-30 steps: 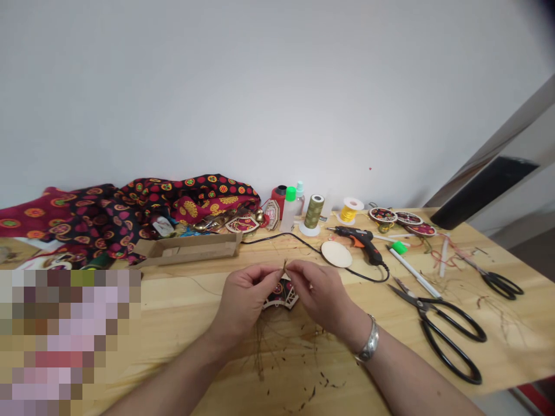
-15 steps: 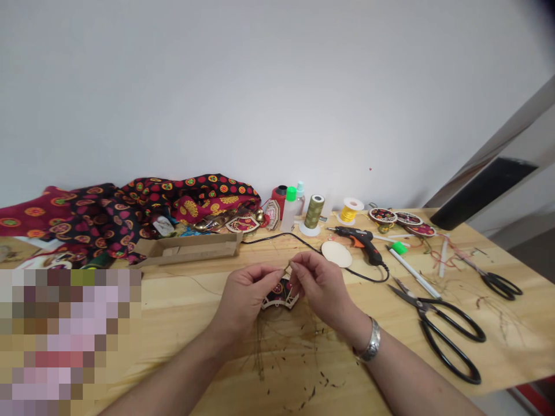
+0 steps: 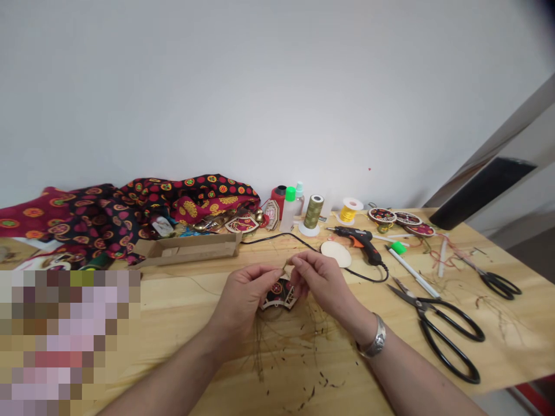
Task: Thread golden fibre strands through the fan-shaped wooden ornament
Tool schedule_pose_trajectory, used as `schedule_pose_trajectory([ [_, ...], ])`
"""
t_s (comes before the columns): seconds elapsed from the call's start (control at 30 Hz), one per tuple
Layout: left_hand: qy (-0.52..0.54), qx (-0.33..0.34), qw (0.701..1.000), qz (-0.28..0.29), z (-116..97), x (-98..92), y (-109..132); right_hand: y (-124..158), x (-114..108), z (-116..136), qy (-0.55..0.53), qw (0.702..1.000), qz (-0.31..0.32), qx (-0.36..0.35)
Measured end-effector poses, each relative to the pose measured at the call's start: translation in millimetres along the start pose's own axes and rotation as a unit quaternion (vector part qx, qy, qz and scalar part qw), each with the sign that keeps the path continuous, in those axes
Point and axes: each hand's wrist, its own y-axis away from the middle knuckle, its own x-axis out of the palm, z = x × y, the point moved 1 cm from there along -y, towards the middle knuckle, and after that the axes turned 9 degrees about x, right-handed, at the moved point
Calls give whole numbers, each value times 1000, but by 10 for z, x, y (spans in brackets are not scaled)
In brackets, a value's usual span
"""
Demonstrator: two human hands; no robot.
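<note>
A small fan-shaped ornament (image 3: 277,296), with a pale wooden frame and dark flowered fabric, is between my two hands, low over the wooden table. My left hand (image 3: 245,294) is closed at its left side, thumb and finger pinched near the top. My right hand (image 3: 319,280) is closed too, its fingertips pinching a thin olive cord (image 3: 285,265) at the ornament's upper edge. How the cord runs inside the fingers is hidden. Loose olive threads (image 3: 260,346) lie below the ornament.
Large black-handled scissors (image 3: 437,323) lie at right, near a white pen (image 3: 414,270) and a glue gun (image 3: 358,240). Behind are an olive thread spool (image 3: 313,212), a green-capped bottle (image 3: 289,211), an open cardboard box (image 3: 186,249) and patterned cloth (image 3: 173,196). The lower left is pixelated.
My right wrist has turned and shifted slightly to the right, while its fingertips stay at the cord. A bit more of the ornament's fabric shows. Everything else looks the same.
</note>
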Motion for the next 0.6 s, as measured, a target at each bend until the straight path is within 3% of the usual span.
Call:
schedule_pose_trajectory([
  [0.17,12,5,1000,-10,-6,-3,-2,12,7,61,42,998,-12,-53],
  [0.4,40,9,999,-16,-9,-9,-8,-3,7,22,-36,999,-33,-3],
  [0.6,69,13,997,-13,-8,-42,-41,31,-39,28,83,977,-149,-128],
])
